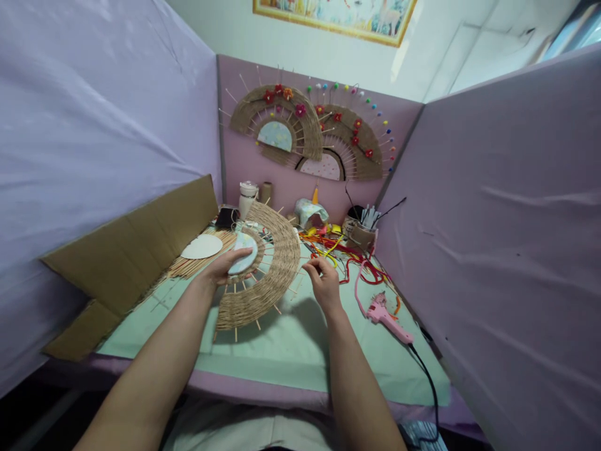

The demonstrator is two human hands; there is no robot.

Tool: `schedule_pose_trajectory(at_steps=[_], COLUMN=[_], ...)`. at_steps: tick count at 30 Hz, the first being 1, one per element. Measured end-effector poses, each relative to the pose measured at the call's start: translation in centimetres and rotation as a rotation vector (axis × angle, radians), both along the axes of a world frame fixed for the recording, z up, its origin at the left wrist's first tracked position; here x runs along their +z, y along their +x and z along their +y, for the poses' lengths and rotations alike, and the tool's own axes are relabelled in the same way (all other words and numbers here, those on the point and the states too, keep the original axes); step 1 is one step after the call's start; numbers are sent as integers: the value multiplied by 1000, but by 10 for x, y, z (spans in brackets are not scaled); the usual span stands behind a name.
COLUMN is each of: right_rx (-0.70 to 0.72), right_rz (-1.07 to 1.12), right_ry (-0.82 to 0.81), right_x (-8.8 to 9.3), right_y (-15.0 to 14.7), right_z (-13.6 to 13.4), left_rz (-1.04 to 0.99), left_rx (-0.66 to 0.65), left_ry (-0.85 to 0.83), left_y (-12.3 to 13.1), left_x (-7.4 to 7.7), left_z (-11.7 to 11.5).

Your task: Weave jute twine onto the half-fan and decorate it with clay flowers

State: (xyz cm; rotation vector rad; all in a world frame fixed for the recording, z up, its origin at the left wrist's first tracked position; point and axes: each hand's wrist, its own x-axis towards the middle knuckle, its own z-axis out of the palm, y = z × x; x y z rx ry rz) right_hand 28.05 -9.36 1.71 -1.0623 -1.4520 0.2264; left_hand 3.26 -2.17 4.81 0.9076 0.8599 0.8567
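Note:
My left hand (220, 265) grips a half-round woven fan (284, 257) by its pale blue patterned centre (243, 255), thumb on top. The fan is tilted up over the table, its straight side toward the left. Tan cord is woven in a wide band over thin wooden sticks, whose ends stick out past the outer edge. Just right of that edge, my right hand (323, 282) is closed in a pinch near the stick tips. What lies between its fingertips, if anything, is too small to make out.
A pink glue gun (389, 322) with a black cable lies at the right. Behind are red and yellow pipe cleaners (350, 255) and a brush pot (361, 237). Cardboard (141, 250) leans left, beside a white oval (201, 246) on wooden sticks. Two finished fans (300, 128) hang behind.

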Motion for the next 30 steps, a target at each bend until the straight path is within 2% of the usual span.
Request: schedule_pose_trajectory(at_steps=[7,13,18,25,30], right_rx=[54,126,151,166,207], right_rz=[35,278,363,374,399], right_ry=[-14,-129,-147,-140,-139], right_x=[3,8,7,3,2], right_y=[2,10,12,12,12], right_z=[-1,-1,0,4,3], left_rz=[89,63,71,61,25], left_rx=[-21,-114,-108,-126,-75], left_ry=[16,-3,-21,-42,-59], left_y=[-1,2,4,4,3], left_x=[-3,-11,-10,-7,-8], left_z=[1,1,-1,-4,-4])
